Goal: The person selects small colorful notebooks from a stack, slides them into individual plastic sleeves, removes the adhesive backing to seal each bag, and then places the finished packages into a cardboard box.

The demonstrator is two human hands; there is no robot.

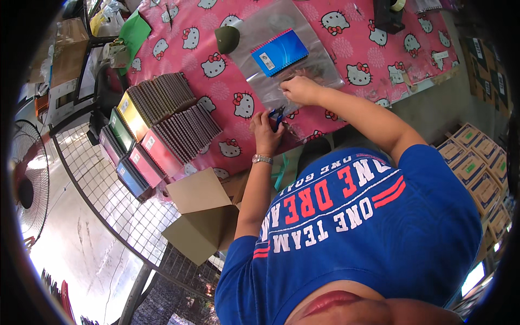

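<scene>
My left hand (265,133) is closed around a small blue-handled hand tool (277,116), pliers or scissors, by the near edge of the table. Its working end is too small to make out. Just to the right and farther in, my right hand (299,90) is closed with its fingers pressed onto the clear plastic sheet (254,70); whether anything else is in the fingers is hidden. A blue spiral notebook (280,52) lies flat on that plastic, beyond my right hand. A dark green rounded object (227,39) rests at the plastic's left edge.
Stacked spiral notebooks (162,127) with coloured covers stand on the pink patterned tablecloth (227,97) at left. An open cardboard box (197,216) is beside my left forearm. A black tape dispenser (388,19) sits far right. Packed cartons (476,162) and a fan (30,184) flank me.
</scene>
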